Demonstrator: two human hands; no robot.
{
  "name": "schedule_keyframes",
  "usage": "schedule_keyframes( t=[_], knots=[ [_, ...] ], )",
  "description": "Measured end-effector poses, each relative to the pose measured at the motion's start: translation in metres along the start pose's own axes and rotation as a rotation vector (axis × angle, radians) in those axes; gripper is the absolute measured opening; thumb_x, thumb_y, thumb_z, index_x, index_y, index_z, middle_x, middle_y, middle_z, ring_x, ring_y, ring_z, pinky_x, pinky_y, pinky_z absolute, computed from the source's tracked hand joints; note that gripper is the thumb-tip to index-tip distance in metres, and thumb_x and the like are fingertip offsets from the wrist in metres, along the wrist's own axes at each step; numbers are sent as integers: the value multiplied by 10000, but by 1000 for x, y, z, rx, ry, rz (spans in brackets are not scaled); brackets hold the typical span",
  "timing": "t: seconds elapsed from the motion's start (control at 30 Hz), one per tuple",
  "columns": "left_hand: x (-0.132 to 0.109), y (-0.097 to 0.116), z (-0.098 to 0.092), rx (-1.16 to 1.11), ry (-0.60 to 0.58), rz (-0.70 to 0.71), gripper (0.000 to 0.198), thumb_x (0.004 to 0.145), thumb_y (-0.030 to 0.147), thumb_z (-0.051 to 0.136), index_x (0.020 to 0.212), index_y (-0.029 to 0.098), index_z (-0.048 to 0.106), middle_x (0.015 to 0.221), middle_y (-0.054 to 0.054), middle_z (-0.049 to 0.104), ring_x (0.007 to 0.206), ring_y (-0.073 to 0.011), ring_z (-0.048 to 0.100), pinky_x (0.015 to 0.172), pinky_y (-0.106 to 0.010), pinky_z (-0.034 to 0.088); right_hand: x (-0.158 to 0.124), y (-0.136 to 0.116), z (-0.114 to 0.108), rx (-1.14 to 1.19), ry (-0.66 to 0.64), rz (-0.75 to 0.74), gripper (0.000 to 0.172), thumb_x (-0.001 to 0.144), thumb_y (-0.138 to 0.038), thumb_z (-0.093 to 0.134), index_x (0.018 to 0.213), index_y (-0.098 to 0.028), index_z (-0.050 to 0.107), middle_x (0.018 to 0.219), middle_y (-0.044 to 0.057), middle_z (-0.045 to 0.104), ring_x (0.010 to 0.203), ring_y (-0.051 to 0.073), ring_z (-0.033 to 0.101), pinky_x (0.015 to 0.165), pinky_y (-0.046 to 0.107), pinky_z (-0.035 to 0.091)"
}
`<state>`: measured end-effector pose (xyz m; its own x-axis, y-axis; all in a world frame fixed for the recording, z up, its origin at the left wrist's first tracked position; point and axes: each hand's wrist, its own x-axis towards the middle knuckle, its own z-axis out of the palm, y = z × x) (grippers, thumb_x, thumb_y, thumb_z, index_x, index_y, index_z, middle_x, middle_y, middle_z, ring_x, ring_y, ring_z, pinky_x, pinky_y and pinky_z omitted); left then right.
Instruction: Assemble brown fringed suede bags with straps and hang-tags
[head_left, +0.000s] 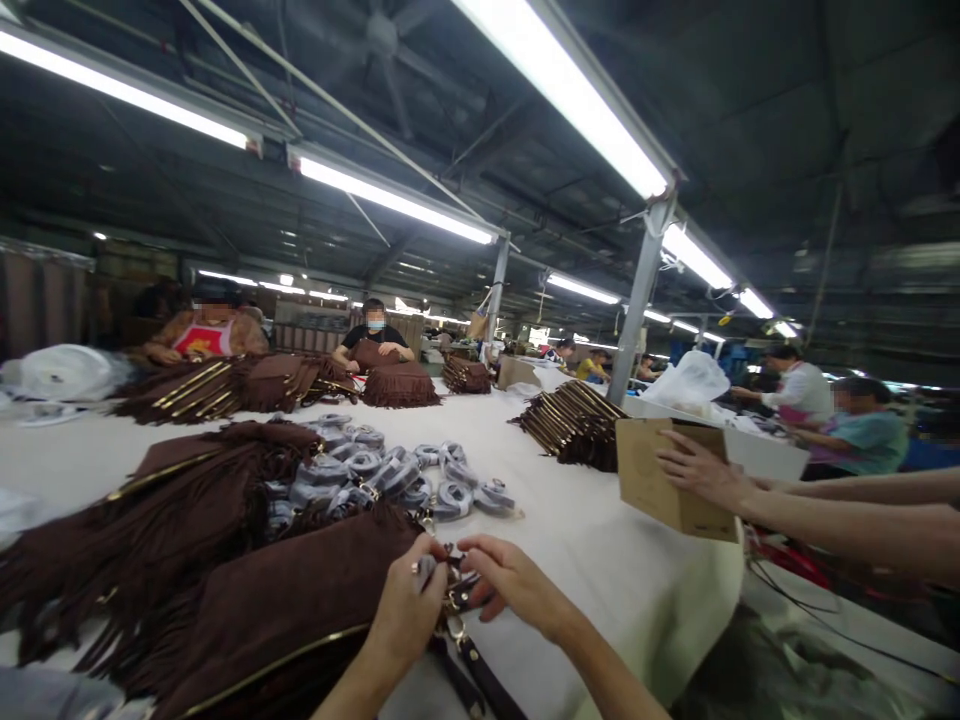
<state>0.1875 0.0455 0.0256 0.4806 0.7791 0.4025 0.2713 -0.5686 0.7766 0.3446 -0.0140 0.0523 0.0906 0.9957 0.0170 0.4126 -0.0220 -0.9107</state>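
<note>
Near the bottom centre, my left hand (pixel 409 605) is closed, pinching the end of a dark leather strap with gold metal hardware. My right hand (pixel 517 585) meets it from the right, its bent fingers on the same hardware. The dark strap (pixel 480 675) hangs below my hands, with a ring and studs near its top. A brown fringed bag (pixel 300 590) with a gold zip lies beside my left hand. Just beyond are several wrapped, coiled straps (pixel 397 470). My fingers partly hide what they grip.
More brown fringed bags (pixel 195 480) lie at the left, and a stack with gold zips (pixel 570 420) stands farther back. At the right, another person's hands hold a cardboard box (pixel 652 480) over the white table (pixel 555 530). Co-workers sit across the table.
</note>
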Motion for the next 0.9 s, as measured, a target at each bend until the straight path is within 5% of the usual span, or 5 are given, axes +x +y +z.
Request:
schedule_keyframes(
  t=[0.17, 0.43, 0.57, 0.73, 0.9],
  knots=[
    [-3, -3, -1, -130, 26, -15, 115, 839, 241, 415, 758, 228, 496, 629, 32, 566, 612, -159, 583, 585, -237, 451, 9, 13, 31, -5, -11, 2, 322, 839, -523, 431, 832, -204, 478, 676, -13, 605, 511, 137, 604, 463, 251, 507],
    [2, 35, -26, 669, -238, -26, 210, 843, 123, 441, 988, 191, 577, 988, -143, 734, 948, -309, 697, 774, -384, 496, 12, 9, 21, -371, 178, -141, 307, 868, -397, 444, 613, -226, 425, 570, -32, 501, 592, 143, 504, 575, 240, 380],
    [2, 47, -50, 681, -225, -68, 244, 835, 145, 474, 1037, 172, 609, 1021, -173, 727, 992, -333, 682, 825, -415, 489, 24, -2, 16, -452, 155, -231, 347, 857, -418, 407, 569, -226, 417, 547, -31, 460, 584, 149, 447, 583, 260, 322],
    [2, 37, -84, 637, -167, -170, 252, 831, 185, 464, 991, 188, 659, 1035, -152, 733, 1004, -317, 679, 822, -392, 504, 39, -15, 32, -447, 152, -289, 337, 829, -438, 402, 564, -235, 362, 524, -52, 390, 539, 138, 408, 540, 257, 299],
    [14, 40, -90, 574, -104, -220, 257, 807, 195, 477, 949, 213, 690, 1006, -111, 749, 984, -275, 692, 753, -311, 518, 59, -20, 41, -476, 307, -240, 319, 875, -397, 270, 609, -245, 358, 508, -51, 372, 493, 144, 400, 494, 256, 319]
  ],
)
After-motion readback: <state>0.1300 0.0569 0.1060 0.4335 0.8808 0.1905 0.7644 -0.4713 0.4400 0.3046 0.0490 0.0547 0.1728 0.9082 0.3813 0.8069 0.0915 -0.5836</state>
